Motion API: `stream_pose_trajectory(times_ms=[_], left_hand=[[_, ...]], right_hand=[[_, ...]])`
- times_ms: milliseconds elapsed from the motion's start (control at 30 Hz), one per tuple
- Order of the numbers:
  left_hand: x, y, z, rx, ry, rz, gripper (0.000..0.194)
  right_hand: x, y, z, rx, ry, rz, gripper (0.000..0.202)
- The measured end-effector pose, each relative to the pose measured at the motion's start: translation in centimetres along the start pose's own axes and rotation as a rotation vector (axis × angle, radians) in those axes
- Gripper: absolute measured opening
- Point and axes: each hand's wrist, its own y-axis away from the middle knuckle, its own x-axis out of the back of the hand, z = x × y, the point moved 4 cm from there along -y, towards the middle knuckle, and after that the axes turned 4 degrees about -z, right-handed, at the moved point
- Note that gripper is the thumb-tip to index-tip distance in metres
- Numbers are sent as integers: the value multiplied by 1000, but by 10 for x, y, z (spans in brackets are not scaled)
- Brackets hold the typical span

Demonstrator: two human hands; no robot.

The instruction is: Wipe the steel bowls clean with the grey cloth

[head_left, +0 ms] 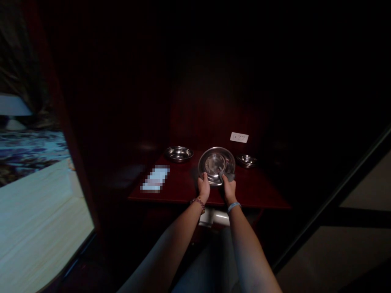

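Left hand (204, 189): gripping the near rim of a stainless-steel dish (215, 162)
Right hand (229, 190): grasping that rim with a grey cloth (229, 176)
Dish: tilted, over the desk's (180, 183) middle
Back-left corner: 1 steel bowl (179, 154)
Back-right corner: small steel bowls (247, 160)

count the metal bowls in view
At least 3: a held bowl between the left hand and right hand, a left bowl and a right bowl on the tabletop; more may nest under the latter bowl.
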Motion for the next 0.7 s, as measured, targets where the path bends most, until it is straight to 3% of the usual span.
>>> stream_pose_trajectory(times_ms=[167,267,433,567,700], left_hand=[[-1,2,-1,-64,-14,-2,32],[-2,3,0,-105,-41,-36,37],[-10,5,5,-241,47,-258,39],[-18,6,4,-362,-18,-419,46],[-24,4,-1,-359,-127,-497,39]], right_hand=[[5,-1,5,55,23,136,51],[9,1,9,32,51,138,51],[13,2,8,17,-30,124,52],[14,2,8,38,-86,164,58],[14,2,10,43,-6,133,57]])
